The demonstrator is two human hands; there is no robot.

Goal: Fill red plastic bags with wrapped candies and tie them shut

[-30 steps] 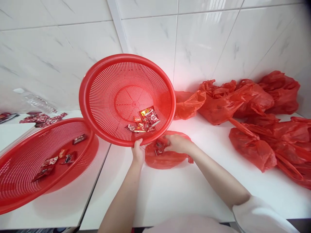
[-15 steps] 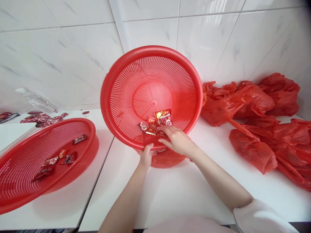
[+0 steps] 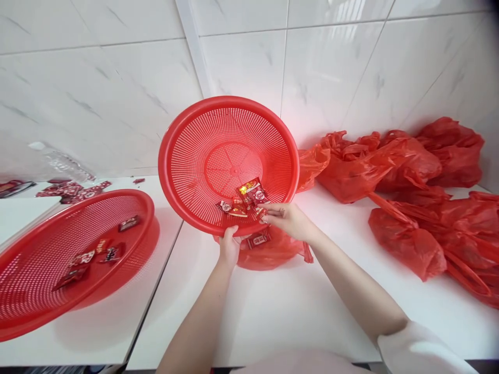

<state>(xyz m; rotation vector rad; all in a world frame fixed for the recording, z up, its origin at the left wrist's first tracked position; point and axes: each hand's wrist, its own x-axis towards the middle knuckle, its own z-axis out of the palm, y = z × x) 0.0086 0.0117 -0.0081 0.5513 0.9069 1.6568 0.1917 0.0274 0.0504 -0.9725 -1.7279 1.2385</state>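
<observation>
A red mesh basket is tilted toward me above an opened red plastic bag. My left hand grips its near rim, thumb on top. Several red and gold wrapped packets lie at the low side of the basket. My right hand reaches over the rim at the lower right, its fingers closed on a small red packet. Another red packet shows in the mouth of the bag below.
A second red basket with several packets leans on the left. Tied red bags fill the right side by the tiled wall. At the back left lie a clear bottle and loose red packets.
The held basket has shifted down and slightly left, tilting, and more of the bag beneath shows. My right hand has moved slightly right, and its fingers have closed on a packet.
</observation>
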